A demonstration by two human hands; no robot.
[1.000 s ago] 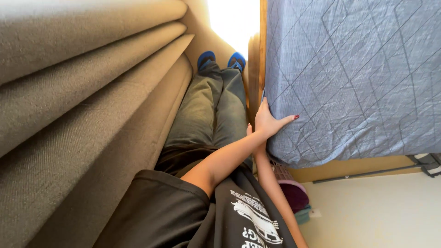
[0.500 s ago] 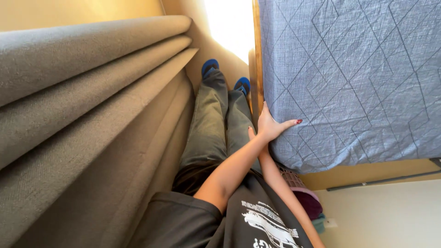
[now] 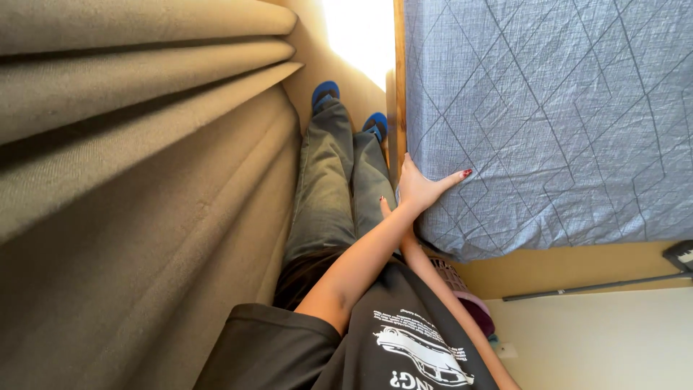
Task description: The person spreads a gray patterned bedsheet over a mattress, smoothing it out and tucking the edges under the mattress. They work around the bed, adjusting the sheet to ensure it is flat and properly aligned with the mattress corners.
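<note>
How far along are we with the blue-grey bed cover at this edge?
Done: the quilted bed cover lies spread flat across the mattress top. In hand: the left hand presses open on its edge beside the wooden bed frame; the right hand is mostly hidden beneath that wrist. Left: the cover's corner below the hands looks creased, probably needing smoothing.

Your right hand (image 3: 386, 209) is mostly hidden behind your left hand (image 3: 422, 189); only one fingertip peeks out. The bed (image 3: 563, 108) runs off the top and right edges. A dark thing (image 3: 682, 254) at the right edge is cut off.
</note>
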